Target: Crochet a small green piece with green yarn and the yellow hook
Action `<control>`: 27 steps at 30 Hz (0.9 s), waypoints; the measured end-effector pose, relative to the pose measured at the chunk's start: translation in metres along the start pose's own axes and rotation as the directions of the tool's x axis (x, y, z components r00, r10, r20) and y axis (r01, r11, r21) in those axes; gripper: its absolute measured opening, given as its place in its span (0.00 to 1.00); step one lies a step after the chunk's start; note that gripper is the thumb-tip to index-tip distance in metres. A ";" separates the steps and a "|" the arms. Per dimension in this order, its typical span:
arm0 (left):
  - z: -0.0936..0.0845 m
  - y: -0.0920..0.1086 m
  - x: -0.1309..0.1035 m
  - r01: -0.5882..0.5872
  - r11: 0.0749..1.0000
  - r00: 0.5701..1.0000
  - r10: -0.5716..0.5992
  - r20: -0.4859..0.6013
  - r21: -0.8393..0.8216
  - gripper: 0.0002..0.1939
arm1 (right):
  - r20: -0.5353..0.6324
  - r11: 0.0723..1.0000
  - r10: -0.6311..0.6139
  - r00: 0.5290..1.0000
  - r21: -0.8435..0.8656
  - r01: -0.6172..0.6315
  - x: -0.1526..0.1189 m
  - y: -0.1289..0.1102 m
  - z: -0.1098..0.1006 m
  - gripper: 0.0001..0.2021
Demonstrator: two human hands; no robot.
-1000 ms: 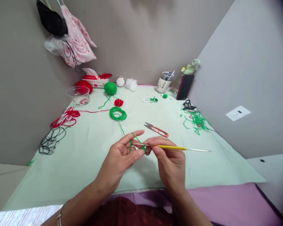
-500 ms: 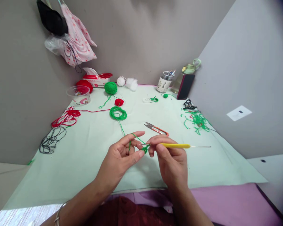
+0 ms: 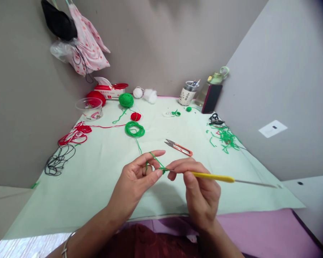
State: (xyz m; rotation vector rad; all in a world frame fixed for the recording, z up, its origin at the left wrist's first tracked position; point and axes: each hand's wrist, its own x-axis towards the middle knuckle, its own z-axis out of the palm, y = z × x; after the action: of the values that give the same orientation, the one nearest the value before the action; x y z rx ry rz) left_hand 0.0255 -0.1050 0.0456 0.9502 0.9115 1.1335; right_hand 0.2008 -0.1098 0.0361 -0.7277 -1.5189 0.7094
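Observation:
My left hand [image 3: 137, 175] pinches a small green crochet piece [image 3: 164, 171] between thumb and fingers. Green yarn [image 3: 156, 158] runs over its raised index finger and down to a loose green coil [image 3: 135, 129] on the table. My right hand [image 3: 200, 186] is closed around a yellow-handled crochet hook [image 3: 214, 176]. The hook's working tip meets the green piece, and its other thin metal end sticks out to the right, tilted slightly down. Just beyond my hands lie orange thread snips [image 3: 179, 147], with their blades apart.
Red yarn [image 3: 79, 134] and a dark cord [image 3: 59, 160] lie at the left. A plastic tub [image 3: 90, 109], tissue box [image 3: 111, 93] and green yarn ball [image 3: 126, 100] stand behind. At the right are a pen jar [image 3: 187, 94], phone [image 3: 212, 99], bottle [image 3: 219, 77] and green yarn scraps [image 3: 226, 138].
My right hand has shifted right and slightly down, drawing the hook back; its rear end now tilts lower. The hook tip has moved in against the green piece. My left hand has barely moved.

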 end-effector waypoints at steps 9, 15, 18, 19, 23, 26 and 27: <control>0.010 0.000 -0.002 0.117 0.957 0.993 -0.117 0.014 -0.267 0.27 | 0.144 0.741 -0.371 0.917 -0.550 0.386 -0.009 0.008 0.007 0.18; 0.011 0.008 0.000 0.188 0.915 0.982 -0.183 0.048 -0.358 0.22 | -0.114 1.000 0.002 0.993 -0.007 -0.003 0.000 0.005 0.009 0.12; 0.012 0.007 -0.001 0.133 0.955 0.991 -0.130 0.031 -0.267 0.24 | -0.084 0.996 0.069 0.994 0.071 -0.063 0.003 0.005 0.012 0.11; 0.012 0.007 -0.001 0.125 0.963 0.992 -0.119 0.037 -0.240 0.23 | -0.073 0.997 0.063 0.995 0.053 -0.059 0.002 0.004 0.013 0.10; 0.008 0.006 -0.001 0.097 0.979 0.995 -0.098 0.005 -0.181 0.22 | -0.103 0.999 0.049 0.993 -0.002 -0.050 0.000 0.002 0.011 0.11; 0.004 0.008 -0.001 0.094 0.979 0.995 -0.101 -0.028 -0.180 0.20 | -0.127 0.997 0.076 0.989 0.027 -0.073 0.001 0.001 0.008 0.10; 0.004 0.009 -0.001 0.096 0.978 0.994 -0.103 -0.030 -0.185 0.19 | -0.134 0.993 0.099 0.986 0.078 -0.089 0.001 0.001 0.007 0.10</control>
State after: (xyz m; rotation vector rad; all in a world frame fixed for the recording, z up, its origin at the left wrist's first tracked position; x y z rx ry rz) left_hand 0.0259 -0.1052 0.0551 0.7263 0.8602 1.1326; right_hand 0.1936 -0.1083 0.0356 -0.7826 -1.3338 0.7647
